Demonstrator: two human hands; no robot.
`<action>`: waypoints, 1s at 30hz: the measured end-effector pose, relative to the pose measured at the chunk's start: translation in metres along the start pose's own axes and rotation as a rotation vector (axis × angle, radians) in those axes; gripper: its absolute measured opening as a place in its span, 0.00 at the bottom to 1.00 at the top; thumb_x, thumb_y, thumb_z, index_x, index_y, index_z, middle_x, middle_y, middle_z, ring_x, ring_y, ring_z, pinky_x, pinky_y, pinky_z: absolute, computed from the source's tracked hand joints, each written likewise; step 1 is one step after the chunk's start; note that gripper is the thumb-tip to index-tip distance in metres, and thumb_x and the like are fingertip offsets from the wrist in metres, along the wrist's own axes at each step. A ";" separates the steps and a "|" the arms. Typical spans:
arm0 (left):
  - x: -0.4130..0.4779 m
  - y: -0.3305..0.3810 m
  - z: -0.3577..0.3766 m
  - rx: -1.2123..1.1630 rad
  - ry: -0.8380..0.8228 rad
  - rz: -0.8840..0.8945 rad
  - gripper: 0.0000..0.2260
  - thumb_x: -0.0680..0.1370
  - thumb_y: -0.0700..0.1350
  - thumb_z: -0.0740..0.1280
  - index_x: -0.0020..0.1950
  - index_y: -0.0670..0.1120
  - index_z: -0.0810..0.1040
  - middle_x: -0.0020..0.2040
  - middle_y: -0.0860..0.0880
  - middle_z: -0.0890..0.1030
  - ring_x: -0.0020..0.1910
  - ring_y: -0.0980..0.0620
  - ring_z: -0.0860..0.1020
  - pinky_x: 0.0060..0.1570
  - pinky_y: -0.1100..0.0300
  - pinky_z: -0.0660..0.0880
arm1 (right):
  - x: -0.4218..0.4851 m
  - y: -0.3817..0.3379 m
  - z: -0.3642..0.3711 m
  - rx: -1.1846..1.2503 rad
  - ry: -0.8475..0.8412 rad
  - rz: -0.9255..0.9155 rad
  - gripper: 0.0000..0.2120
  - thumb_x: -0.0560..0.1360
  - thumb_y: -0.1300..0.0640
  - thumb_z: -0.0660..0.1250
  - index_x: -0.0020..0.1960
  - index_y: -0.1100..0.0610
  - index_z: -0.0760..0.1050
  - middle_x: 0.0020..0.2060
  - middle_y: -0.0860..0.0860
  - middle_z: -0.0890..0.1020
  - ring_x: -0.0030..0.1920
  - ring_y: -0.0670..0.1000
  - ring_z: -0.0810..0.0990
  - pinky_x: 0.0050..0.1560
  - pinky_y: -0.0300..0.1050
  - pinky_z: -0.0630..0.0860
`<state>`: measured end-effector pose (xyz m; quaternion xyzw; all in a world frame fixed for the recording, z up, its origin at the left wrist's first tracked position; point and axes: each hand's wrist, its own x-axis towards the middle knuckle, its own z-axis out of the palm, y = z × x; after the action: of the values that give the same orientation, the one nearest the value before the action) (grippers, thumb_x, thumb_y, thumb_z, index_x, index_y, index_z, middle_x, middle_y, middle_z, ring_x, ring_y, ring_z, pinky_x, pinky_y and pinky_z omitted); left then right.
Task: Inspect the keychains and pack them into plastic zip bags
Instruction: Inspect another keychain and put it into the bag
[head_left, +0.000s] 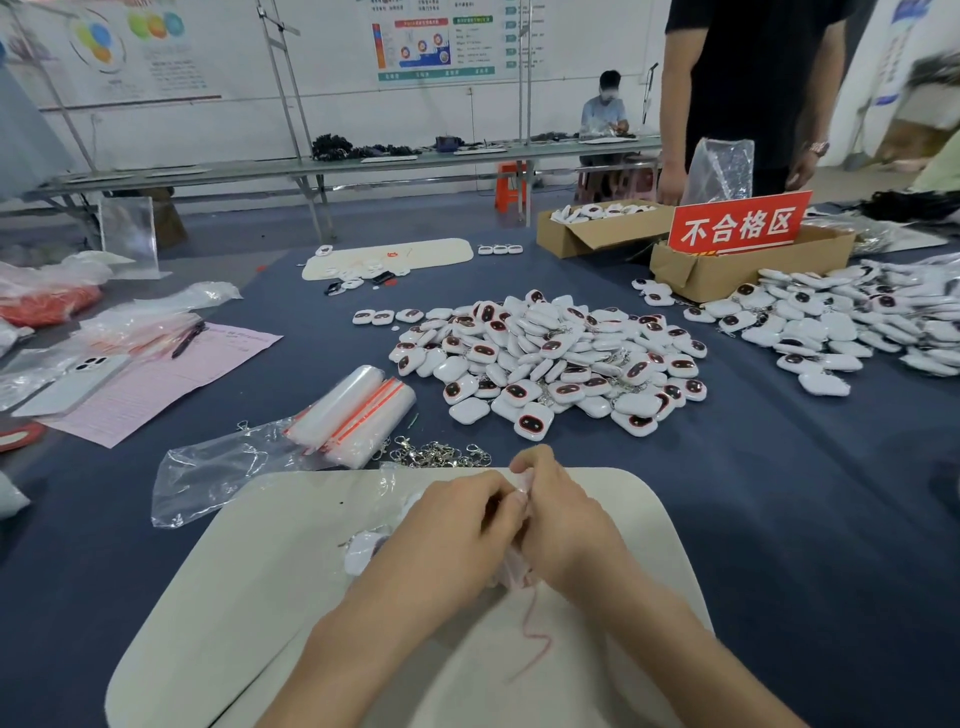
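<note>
Plastic zip bag (523, 483) pinched by curled left hand (457, 535) and right hand (563, 514), fingertips meeting.

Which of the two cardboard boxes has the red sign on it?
The nearer, right-hand box, bearing the red sign; the farther left box shows only white keychains inside.
</note>
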<state>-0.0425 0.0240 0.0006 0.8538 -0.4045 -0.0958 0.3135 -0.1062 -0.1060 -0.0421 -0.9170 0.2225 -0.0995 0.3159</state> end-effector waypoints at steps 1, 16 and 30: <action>0.000 0.000 0.000 -0.005 -0.006 0.002 0.13 0.82 0.56 0.60 0.42 0.55 0.78 0.38 0.56 0.82 0.39 0.59 0.78 0.42 0.60 0.75 | 0.003 0.004 -0.006 0.065 -0.075 0.006 0.16 0.74 0.55 0.65 0.58 0.44 0.65 0.46 0.40 0.75 0.42 0.46 0.75 0.41 0.46 0.72; 0.005 -0.006 -0.005 -0.090 -0.041 0.043 0.17 0.82 0.59 0.59 0.39 0.53 0.76 0.35 0.58 0.81 0.31 0.60 0.78 0.34 0.63 0.72 | 0.013 0.006 -0.012 -0.072 -0.136 -0.012 0.04 0.75 0.55 0.63 0.44 0.47 0.70 0.44 0.49 0.81 0.47 0.53 0.79 0.47 0.49 0.76; 0.038 -0.062 -0.031 -0.134 0.432 -0.144 0.13 0.84 0.52 0.58 0.43 0.51 0.75 0.37 0.52 0.80 0.37 0.57 0.76 0.37 0.61 0.68 | 0.008 -0.012 -0.049 0.085 0.049 -0.075 0.12 0.83 0.51 0.59 0.64 0.45 0.75 0.49 0.40 0.79 0.52 0.45 0.77 0.58 0.48 0.73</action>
<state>0.0343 0.0385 -0.0096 0.8584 -0.2587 0.0401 0.4411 -0.1111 -0.1271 0.0041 -0.9077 0.1910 -0.1430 0.3453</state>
